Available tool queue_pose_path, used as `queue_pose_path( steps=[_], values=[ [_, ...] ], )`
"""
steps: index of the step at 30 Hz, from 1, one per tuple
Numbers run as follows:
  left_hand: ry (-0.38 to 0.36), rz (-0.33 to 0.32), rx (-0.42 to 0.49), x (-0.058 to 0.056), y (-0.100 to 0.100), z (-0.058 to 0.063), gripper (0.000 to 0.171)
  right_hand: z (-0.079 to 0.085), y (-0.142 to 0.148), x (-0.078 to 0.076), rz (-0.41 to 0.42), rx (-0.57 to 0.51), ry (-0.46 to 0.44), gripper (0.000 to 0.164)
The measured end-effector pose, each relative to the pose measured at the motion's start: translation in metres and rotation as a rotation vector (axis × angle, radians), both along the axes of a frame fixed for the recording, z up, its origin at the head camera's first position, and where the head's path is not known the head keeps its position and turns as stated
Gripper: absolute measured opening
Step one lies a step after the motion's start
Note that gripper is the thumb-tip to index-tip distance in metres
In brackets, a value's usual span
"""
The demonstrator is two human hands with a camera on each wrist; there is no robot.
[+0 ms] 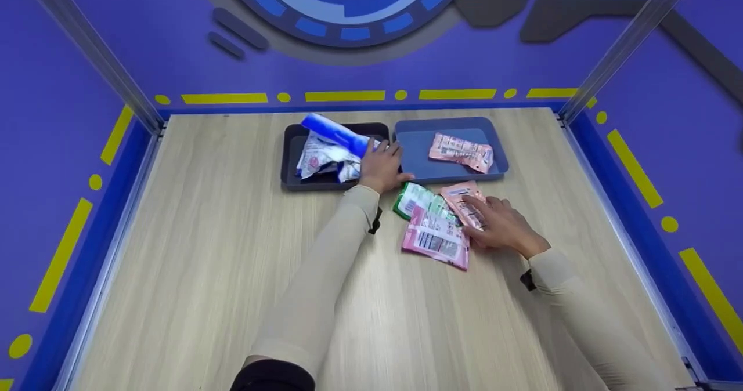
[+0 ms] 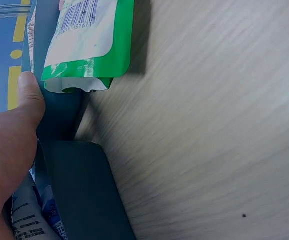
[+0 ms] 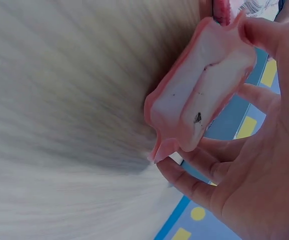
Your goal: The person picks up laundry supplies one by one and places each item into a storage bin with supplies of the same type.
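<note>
The left hand (image 1: 381,166) has its fingers spread at the near end of the blue packet (image 1: 336,134), which slants over the dark tray (image 1: 307,187) above the white packets (image 1: 318,156); it could slip over the rim, because the pile beneath looks uneven. The right hand (image 1: 502,224) pinches the peach packet (image 1: 462,198) between thumb and fingers on the surface (image 1: 232,252), and lifting might drag the pink packet (image 1: 432,241) or green packet (image 1: 415,197), since all three lie so close.
</note>
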State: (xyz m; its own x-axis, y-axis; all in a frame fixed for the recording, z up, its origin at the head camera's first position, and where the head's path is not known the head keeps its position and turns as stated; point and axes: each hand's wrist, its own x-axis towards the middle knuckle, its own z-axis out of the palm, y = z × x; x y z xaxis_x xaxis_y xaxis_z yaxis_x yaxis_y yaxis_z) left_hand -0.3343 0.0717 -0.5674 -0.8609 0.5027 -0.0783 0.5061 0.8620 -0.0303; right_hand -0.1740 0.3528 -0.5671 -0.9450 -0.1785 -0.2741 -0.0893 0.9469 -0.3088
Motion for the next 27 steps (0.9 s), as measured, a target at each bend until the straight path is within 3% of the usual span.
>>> queue_pose_path(
  steps=[27],
  values=[
    [-0.002,0.003,0.003,-0.001,0.0003,-0.0006,0.087,0.0003,0.0031,0.0012,0.021,0.007,0.004,0.081]
  ],
)
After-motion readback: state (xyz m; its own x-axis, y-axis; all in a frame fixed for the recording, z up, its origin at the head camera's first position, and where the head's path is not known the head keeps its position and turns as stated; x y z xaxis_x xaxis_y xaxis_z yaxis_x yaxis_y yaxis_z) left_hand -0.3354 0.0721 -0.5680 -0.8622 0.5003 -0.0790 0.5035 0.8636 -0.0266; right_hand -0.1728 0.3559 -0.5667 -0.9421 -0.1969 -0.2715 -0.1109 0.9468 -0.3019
